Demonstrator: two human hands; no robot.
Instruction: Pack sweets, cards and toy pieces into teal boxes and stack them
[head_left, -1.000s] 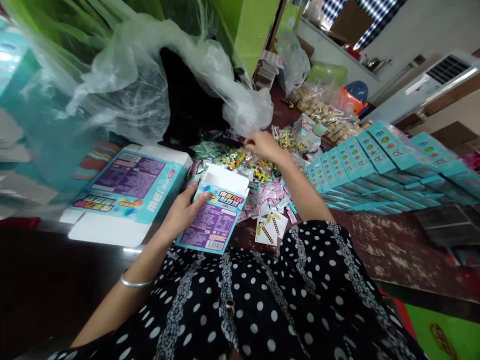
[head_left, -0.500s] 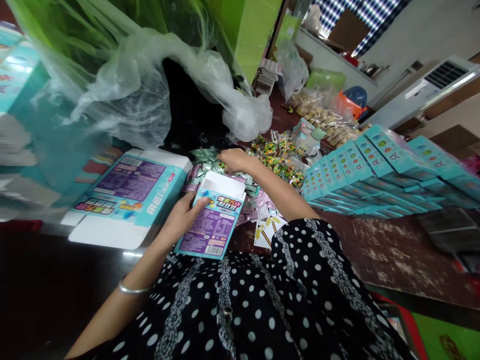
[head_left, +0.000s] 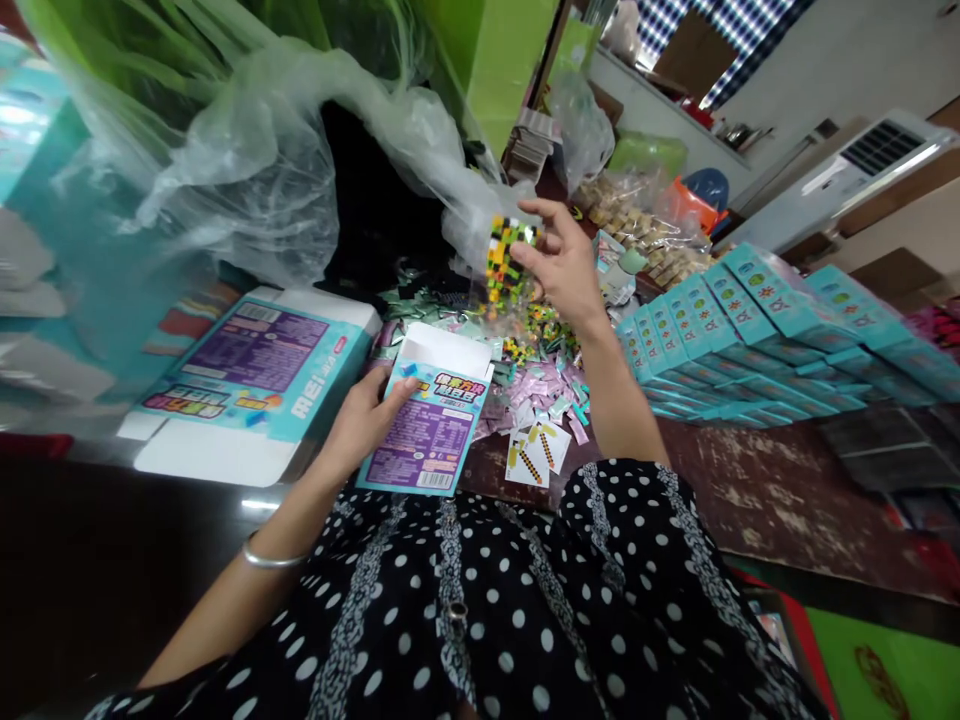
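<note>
Dark red, with its paint worn pale in patches, a table [head_left: 765, 480] spreads from the middle out to the right. Across the bottom is the person's top [head_left: 510, 620], black with white dots and lace strips. Clear plastic [head_left: 247, 190] hangs in folds at the upper left. On the right, teal boxes [head_left: 720, 320] stand stacked in rows on the table. On the left lies a carton [head_left: 255, 350], teal and purple, with a white flap stretched out toward the person.

Smaller and central is the box [head_left: 424, 430], also teal and purple, just in front of the person's body. It slants a little, printed face up, its white flap at the far end. The left hand [head_left: 367, 415] grips it by its left edge, thumb pressed on the printed face, the other fingers partly hidden. A silver bangle [head_left: 274, 560] circles the wrist.

Beyond the box, the right hand [head_left: 566, 265] is raised above the table, thumb and fingers pinching a clear packet [head_left: 504, 265] of yellow, green, orange and black pieces. The packet hangs in the air, apart from the box.

Below the right hand, many small pink sachets [head_left: 536, 390] lie scattered. Nearest the person, white cards [head_left: 529, 462] overlap, showing yellow and black pixel drawings.
</note>
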